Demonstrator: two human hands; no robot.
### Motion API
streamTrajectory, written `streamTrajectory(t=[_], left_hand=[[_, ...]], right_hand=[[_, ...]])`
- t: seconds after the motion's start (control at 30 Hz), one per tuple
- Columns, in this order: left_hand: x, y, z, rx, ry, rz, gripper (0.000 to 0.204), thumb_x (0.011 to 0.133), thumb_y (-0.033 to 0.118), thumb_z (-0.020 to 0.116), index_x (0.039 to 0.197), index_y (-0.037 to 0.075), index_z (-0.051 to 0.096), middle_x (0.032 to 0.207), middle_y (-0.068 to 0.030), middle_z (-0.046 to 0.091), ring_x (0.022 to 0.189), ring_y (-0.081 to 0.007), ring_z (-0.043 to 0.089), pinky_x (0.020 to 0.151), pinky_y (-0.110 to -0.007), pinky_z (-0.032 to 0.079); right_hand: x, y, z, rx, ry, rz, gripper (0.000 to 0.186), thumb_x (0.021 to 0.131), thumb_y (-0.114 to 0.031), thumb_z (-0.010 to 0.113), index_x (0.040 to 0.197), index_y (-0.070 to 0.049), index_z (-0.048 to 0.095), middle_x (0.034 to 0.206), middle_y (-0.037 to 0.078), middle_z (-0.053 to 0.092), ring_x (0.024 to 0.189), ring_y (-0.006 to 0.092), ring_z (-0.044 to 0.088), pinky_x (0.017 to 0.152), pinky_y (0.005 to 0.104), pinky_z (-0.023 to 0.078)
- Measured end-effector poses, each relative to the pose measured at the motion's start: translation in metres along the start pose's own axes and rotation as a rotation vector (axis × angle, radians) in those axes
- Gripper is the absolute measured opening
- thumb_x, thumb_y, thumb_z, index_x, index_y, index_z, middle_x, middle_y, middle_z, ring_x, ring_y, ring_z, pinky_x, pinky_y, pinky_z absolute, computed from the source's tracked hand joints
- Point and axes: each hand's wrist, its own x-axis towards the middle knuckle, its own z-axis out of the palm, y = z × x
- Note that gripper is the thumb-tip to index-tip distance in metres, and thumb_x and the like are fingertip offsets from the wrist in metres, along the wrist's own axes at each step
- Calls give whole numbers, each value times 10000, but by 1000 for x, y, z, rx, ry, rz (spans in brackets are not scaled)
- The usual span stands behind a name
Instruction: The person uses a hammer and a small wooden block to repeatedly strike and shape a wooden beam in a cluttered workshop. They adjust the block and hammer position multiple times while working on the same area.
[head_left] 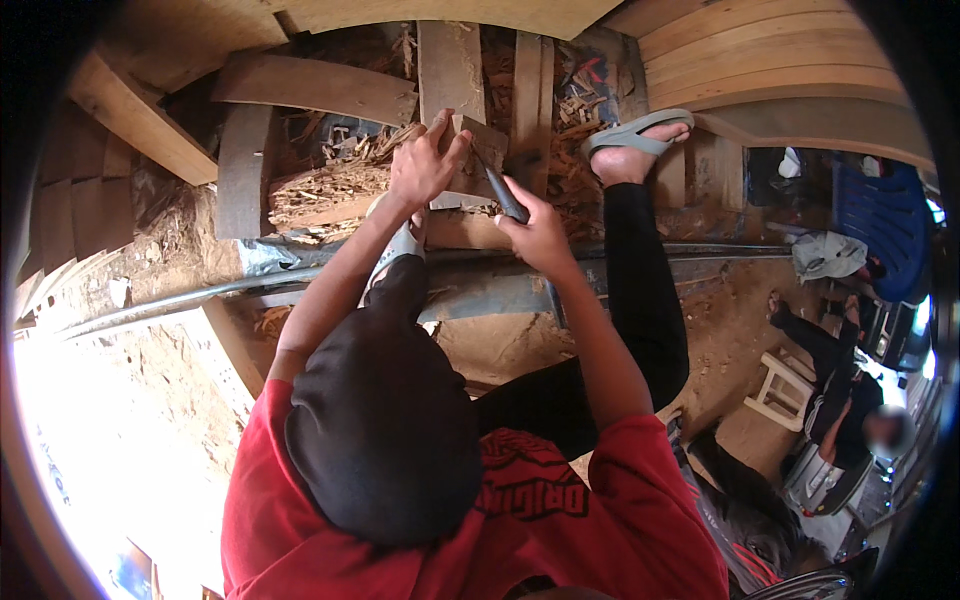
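With thumb and fingers, my left hand (pixel 425 168) grips the edge of a small wooden block (pixel 487 147), which rests on the boards in front of me. My right hand (pixel 537 232) is closed around a slim, dark-handled tool (pixel 506 197). Its tip points up and left at the block, close to my left thumb; the exact shape of the tip is too small to make out. Under the block runs a wide upright board (pixel 450 70). My sandalled right foot (pixel 640 145) is planted on the wood to the right.
Wood shavings (pixel 330 195) and offcuts surround the work. A long metal pipe (pixel 200 297) crosses below my hands. Stacked planks (pixel 770 55) stand at the upper right. Beyond a blue plastic chair (pixel 880 225), another person (pixel 850 400) sits at the right, near a small wooden stool (pixel 780 390).
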Motion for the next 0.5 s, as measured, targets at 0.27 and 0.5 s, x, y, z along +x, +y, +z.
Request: streamTrajectory(t=[0.27, 0.5], left_hand=[[6, -63, 1, -276, -158, -7, 787, 1096, 638, 544, 1697, 140, 447, 1638, -197, 570, 1530, -363, 525, 1271, -450, 380], [55, -55, -25, -24, -299, 212, 554, 1113, 497, 582, 1582, 203, 599, 1450, -236, 696, 1383, -412, 642, 1157, -497, 499]], right_hand=[[-8, 39, -19, 571, 167, 166, 600, 1028, -112, 680, 1601, -133, 504, 939, 32, 628, 563, 120, 592, 493, 299, 489], [-12, 132, -29, -518, 422, 227, 721, 948, -172, 802, 1605, -85, 518, 1289, 256, 735, 1172, 435, 719, 1013, 502, 567]])
